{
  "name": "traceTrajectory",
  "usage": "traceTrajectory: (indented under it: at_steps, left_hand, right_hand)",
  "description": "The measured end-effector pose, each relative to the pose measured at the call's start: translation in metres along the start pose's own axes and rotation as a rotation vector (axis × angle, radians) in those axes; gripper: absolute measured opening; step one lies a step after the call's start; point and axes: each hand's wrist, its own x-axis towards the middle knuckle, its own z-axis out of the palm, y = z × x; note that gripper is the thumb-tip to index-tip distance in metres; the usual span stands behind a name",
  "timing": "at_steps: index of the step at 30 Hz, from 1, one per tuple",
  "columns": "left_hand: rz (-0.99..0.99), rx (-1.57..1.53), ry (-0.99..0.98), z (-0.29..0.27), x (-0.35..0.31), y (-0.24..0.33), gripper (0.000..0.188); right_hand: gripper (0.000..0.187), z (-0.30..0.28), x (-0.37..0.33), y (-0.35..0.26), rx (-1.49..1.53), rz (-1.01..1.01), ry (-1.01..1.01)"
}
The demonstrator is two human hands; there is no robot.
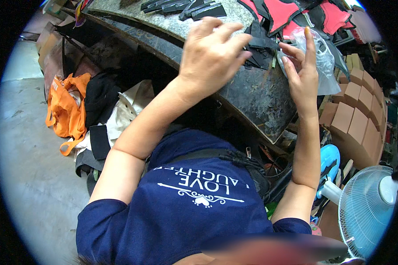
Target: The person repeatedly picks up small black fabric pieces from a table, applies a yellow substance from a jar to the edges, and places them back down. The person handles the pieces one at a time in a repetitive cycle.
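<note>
My left hand is over the worktable's stone-like slab, its fingers spread and slightly blurred; I see nothing in it, though its palm is hidden. My right hand is raised to the right with fingers apart and the index pointing up. Between the two hands is a flat black strip, its right end meeting my right fingertips; whether they grip it I cannot tell. Small black pieces lie below the strip. Right behind my right hand is a clear plastic bag.
More black strips lie along the slab's far side. Red and black cut pieces are heaped at the far right. Brown boxes are stacked on the right, near a fan. An orange bag and dark cloth sit at left.
</note>
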Motion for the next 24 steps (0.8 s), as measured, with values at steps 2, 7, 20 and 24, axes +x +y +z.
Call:
traceTrajectory:
  at_steps: [2, 7, 20, 24]
  left_hand:
    - [0.051, -0.001, -0.032, 0.011, 0.007, 0.012, 0.031]
    - [0.035, 0.029, -0.167, 0.024, 0.008, 0.018, 0.028]
    - [-0.041, -0.028, -0.109, 0.014, 0.009, 0.022, 0.022]
    - [-0.135, -0.154, -0.055, 0.007, 0.011, 0.012, 0.022]
  right_hand:
    - [0.087, 0.003, 0.007, 0.0, -0.09, -0.012, -0.006]
    - [0.085, 0.016, 0.021, 0.001, -0.298, -0.099, -0.005]
    - [0.085, 0.025, -0.016, -0.007, -0.076, -0.212, 0.01]
    - [0.084, 0.019, -0.024, -0.007, -0.131, -0.185, -0.063]
